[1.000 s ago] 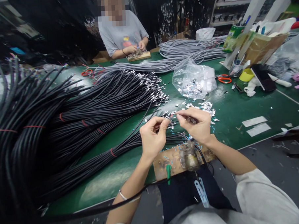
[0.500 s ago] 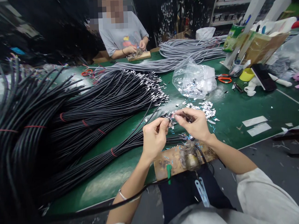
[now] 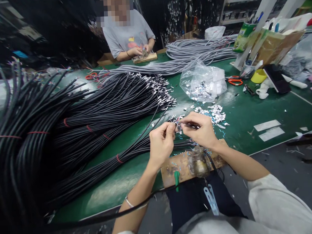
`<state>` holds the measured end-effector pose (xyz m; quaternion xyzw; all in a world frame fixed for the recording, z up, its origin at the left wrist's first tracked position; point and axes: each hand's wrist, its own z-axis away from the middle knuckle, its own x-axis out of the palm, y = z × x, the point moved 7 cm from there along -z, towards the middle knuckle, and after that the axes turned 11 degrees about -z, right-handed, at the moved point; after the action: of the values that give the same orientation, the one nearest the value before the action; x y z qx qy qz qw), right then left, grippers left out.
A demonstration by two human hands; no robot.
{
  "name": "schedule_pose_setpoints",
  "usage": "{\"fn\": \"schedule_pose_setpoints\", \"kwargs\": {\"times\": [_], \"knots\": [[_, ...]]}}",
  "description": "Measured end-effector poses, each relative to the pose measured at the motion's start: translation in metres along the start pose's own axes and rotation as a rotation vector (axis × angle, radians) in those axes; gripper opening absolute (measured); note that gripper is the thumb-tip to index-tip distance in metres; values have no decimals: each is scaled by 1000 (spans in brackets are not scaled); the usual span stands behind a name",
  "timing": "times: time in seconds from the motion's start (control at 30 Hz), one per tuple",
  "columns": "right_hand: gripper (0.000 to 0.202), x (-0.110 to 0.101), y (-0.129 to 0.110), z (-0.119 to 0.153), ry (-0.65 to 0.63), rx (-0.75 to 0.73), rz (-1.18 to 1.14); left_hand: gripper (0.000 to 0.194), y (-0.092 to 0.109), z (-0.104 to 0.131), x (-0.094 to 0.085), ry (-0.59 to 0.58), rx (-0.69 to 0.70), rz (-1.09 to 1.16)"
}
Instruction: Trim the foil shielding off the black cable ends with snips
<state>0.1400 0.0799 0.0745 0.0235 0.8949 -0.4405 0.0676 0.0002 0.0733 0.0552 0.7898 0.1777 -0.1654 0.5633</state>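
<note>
My left hand (image 3: 161,142) is closed in a pinch over the bench, gripping the end of a black cable whose thin coloured wires (image 3: 178,121) poke out past the fingertips. My right hand (image 3: 202,130) meets it at those wires, its fingers curled round a slim dark tool (image 3: 193,124); the tool's kind is mostly hidden by the fingers. Below the hands, a tied bundle of black cables (image 3: 131,151) ends among white and blue scraps. A wooden board (image 3: 171,169) with a worn metal fixture (image 3: 200,166) sits at the bench edge before me.
Large piles of black cables (image 3: 106,105) cover the left side of the green bench (image 3: 239,130). Beyond my hands are foil scraps (image 3: 216,113), a clear plastic bag (image 3: 203,80) and orange-handled scissors (image 3: 235,80). Across the bench, a co-worker (image 3: 129,35) handles small parts near grey cables (image 3: 194,48).
My right hand has shifted slightly left and tilted, so more of the dark tool shows at the wires. My left hand stays nearly in place.
</note>
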Motion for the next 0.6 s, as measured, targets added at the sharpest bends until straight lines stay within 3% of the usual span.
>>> {"fn": "schedule_pose_setpoints", "kwargs": {"times": [0.27, 0.47, 0.53, 0.6], "knots": [[14, -10, -3, -6, 51, 27, 35, 24, 5, -1, -1, 12, 81, -68], [13, -10, -24, 6, 43, -292, 210, 8, 20, 0, -15, 185, 244, -240], [9, -11, -19, 3, 26, -185, 133, 7, 25, -1, -18, 197, 308, -252], [7, -10, -1, -2, -18, 82, -78, 5, 26, -2, -20, 172, 347, -215]]}}
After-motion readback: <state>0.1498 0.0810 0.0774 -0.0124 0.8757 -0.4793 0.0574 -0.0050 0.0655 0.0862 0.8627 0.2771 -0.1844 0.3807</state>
